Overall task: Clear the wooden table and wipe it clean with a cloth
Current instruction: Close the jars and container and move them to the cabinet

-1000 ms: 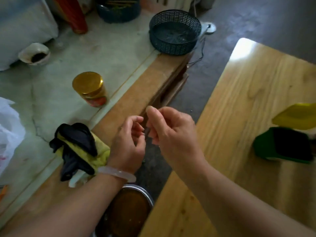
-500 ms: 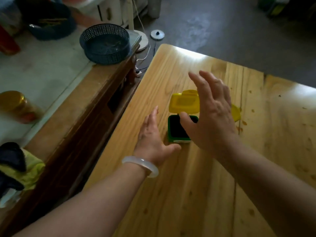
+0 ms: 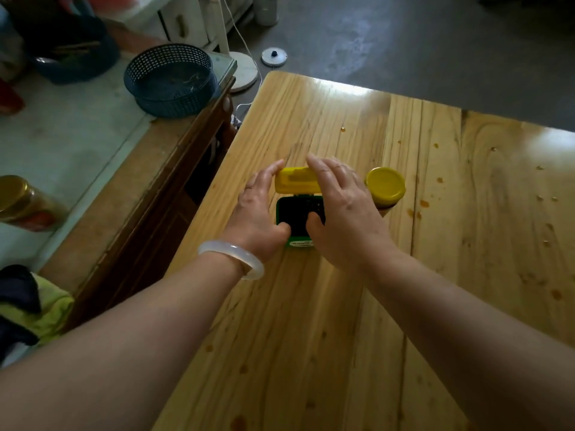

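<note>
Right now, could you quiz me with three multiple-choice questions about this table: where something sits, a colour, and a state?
1. Where is the jar?
A. right of the green box
B. in the basket
C. on the floor

2. What colour is the box's lid?
A. red
B. yellow
C. white

3. The box is:
A. shut
B. open
C. upside down

Key: 1 A, the jar stands on the table by the right hand. 2 B, the lid shows yellow. 3 B, the lid is tipped back between the left hand and the right, with the dark inside showing.

Bare arms, one bangle

Both forearms come in sleeveless; the left wrist wears a smooth, translucent white bangle (image 3: 231, 258), and there's a thin ring on a left-hand finger.
</note>
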Motion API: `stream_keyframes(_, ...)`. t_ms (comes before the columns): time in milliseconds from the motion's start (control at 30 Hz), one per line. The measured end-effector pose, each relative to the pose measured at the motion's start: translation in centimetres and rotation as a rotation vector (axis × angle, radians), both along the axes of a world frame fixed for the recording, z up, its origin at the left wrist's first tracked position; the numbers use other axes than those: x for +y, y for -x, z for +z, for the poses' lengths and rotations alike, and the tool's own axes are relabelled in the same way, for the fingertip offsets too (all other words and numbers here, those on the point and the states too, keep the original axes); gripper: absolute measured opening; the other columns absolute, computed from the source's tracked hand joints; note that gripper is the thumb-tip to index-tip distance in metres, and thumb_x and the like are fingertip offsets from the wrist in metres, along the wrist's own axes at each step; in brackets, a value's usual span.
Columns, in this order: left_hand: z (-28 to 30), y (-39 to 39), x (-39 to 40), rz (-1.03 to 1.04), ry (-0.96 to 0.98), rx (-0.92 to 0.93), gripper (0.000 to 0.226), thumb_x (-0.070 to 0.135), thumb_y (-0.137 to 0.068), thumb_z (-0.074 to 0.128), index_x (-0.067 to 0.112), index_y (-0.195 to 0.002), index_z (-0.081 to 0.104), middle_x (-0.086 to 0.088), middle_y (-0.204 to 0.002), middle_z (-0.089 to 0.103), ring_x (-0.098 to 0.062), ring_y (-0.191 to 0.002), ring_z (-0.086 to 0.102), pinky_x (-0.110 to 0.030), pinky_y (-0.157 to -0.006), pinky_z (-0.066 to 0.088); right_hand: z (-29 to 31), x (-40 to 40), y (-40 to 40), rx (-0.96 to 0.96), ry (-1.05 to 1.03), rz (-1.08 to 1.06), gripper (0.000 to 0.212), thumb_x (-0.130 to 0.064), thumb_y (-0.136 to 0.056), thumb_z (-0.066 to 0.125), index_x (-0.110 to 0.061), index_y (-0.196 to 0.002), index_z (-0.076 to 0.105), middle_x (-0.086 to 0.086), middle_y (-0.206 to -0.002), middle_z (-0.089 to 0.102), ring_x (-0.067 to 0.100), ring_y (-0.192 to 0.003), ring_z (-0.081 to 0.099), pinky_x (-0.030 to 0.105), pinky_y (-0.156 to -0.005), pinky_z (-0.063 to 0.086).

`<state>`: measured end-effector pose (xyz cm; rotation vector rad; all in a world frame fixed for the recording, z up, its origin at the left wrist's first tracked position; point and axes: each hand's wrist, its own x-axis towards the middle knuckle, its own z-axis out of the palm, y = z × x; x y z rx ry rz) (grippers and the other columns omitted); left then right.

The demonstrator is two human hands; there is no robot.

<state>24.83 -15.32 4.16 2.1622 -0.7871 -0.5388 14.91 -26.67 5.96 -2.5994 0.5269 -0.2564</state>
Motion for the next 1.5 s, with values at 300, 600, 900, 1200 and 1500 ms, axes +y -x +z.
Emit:
stream_keyframes(300, -1.3, 1.9, 2.8, -0.204, -0.131, -0.224, 0.078, 0.007, -0.073, 0.063, 0.026, -0.141, 0.031, 0.008, -0.151, 0.025, -0.014, -0.136, 0.029, -0.036, -0.112, 0.030, -3.9, 1.7, 4.9, 0.001, 0.134, 0.087, 0.071, -0.006, -0.077, 0.068, -0.011, -0.142, 0.041, 0.020, -0.153, 0.034, 0.036, -0.145, 0.024, 0.050, -0.116, 0.028)
stream_keyframes(600, -1.7, 1.7, 1.5, -0.181, -0.108, -0.313, 0.060, 0.027, -0.076, 0.067, 0.020, -0.130, 0.042, 0.003, -0.145, 0.034, -0.018, -0.131, 0.036, -0.044, -0.107, 0.035, -5.7, 1.6, 6.4, 0.081, 0.157, 0.092, 0.059, -0.009, -0.077, 0.072, -0.010, -0.133, 0.054, 0.019, -0.149, 0.042, 0.035, -0.143, 0.031, 0.049, -0.114, 0.030)
stream_keyframes(900, -1.7, 0.0, -3.0, -0.271, -0.495, -0.150, 0.108, 0.048, -0.072, 0.074, 0.024, -0.150, 0.005, 0.004, -0.158, 0.008, -0.018, -0.145, 0.009, -0.041, -0.117, 0.014, -3.6, -0.3, 2.8, 0.082, -0.186, -0.059, 0.078, -0.010, -0.085, 0.070, -0.023, -0.150, 0.029, 0.007, -0.159, 0.019, 0.026, -0.148, 0.015, 0.046, -0.118, 0.026)
stream_keyframes(1200, -1.5, 1.2, -1.0, -0.281, -0.427, -0.071, 0.107, 0.041, -0.063, 0.083, 0.024, -0.147, 0.018, 0.004, -0.146, 0.026, -0.018, -0.133, 0.031, -0.040, -0.109, 0.034, -2.5, -0.3, 2.9, 0.308, -0.371, 0.056, 0.100, -0.017, -0.084, 0.073, -0.026, -0.156, 0.005, -0.008, -0.160, 0.003, 0.017, -0.146, 0.018, 0.019, -0.104, 0.024)
stream_keyframes(1500, -0.8, 2.3, 0.5, -0.357, -0.467, -0.207, 0.101, 0.037, -0.065, 0.082, 0.024, -0.145, 0.022, 0.002, -0.142, 0.034, -0.017, -0.129, 0.038, -0.030, -0.103, 0.035, -1.7, 1.6, 3.6, 0.367, -0.112, 0.122, 0.099, -0.031, -0.083, 0.074, -0.014, -0.155, 0.009, 0.003, -0.159, 0.012, 0.020, -0.142, 0.027, 0.028, -0.111, 0.033)
